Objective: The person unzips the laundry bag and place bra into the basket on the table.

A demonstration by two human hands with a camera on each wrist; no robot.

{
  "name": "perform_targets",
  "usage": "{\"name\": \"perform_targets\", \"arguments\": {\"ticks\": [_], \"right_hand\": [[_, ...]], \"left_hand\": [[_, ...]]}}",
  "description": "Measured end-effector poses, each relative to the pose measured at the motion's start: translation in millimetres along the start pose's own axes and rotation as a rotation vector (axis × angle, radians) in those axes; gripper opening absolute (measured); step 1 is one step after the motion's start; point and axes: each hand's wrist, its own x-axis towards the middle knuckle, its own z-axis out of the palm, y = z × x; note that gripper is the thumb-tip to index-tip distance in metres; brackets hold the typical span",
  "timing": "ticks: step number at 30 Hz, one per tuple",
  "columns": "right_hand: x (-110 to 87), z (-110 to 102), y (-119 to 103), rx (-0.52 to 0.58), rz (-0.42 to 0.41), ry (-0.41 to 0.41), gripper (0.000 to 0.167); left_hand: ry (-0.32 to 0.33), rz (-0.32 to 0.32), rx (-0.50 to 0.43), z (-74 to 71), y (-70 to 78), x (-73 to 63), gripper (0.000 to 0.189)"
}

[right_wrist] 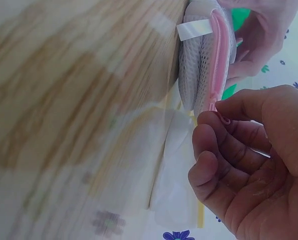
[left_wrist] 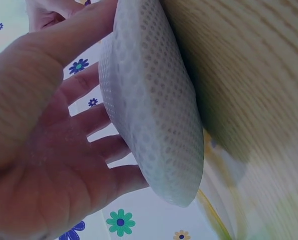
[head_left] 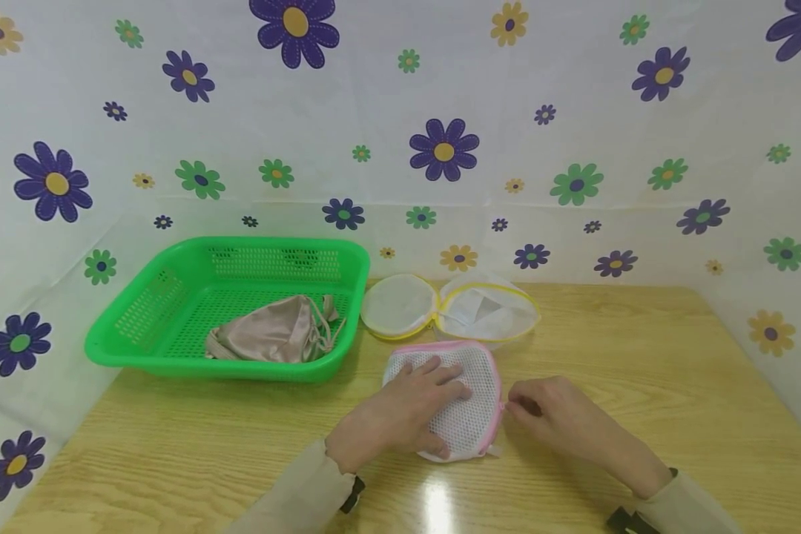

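Observation:
A white mesh laundry bag with a pink zipper edge lies on the wooden table, its pink side facing right. Across its top my left hand rests with the fingers spread. At the bag's right edge, my right hand pinches the small pink zipper pull between thumb and index finger. In the right wrist view the pink zipper runs along the bag's side, with a white fabric tag sticking out near one end. The left wrist view shows the mesh bag's rounded, padded side under the fingers.
Behind the bag lies an opened mesh bag with yellow trim, folded out in two halves. To the left stands a green basket holding a shiny beige drawstring pouch. A flower-patterned sheet hangs around the table.

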Motion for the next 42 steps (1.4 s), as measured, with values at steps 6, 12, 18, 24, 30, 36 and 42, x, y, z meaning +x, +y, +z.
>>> {"name": "perform_targets", "arguments": {"ticks": [6, 12, 18, 24, 30, 36, 42], "right_hand": [[0.0, 1, 0, 0.057, -0.040, -0.053, 0.008], [0.8, 6, -2, 0.148, -0.136, -0.097, 0.008], [3.5, 8, -4, 0.153, -0.137, -0.122, 0.013], [4.7, 11, -3, 0.159, -0.131, -0.160, 0.017], [4.4, 11, -3, 0.140, -0.122, -0.160, 0.016], [3.4, 7, -3, 0.123, -0.095, -0.137, 0.014], [2.0, 5, 1, 0.099, -0.091, -0.090, 0.009]], "left_hand": [[0.021, 0.016, 0.040, -2.9, -2.0, -4.3, 0.069], [0.223, 0.000, 0.117, -4.5, 2.7, -11.3, 0.049], [0.288, -0.085, 0.048, -0.7, 9.9, -2.1, 0.042], [0.255, -0.144, 0.153, 7.1, 17.0, 9.7, 0.054], [0.269, -0.133, 0.177, 6.5, 19.9, 11.3, 0.053], [0.248, -0.109, 0.167, 5.3, 18.3, 10.6, 0.049], [0.221, -0.099, 0.175, 4.0, 16.9, 10.0, 0.046]]}}
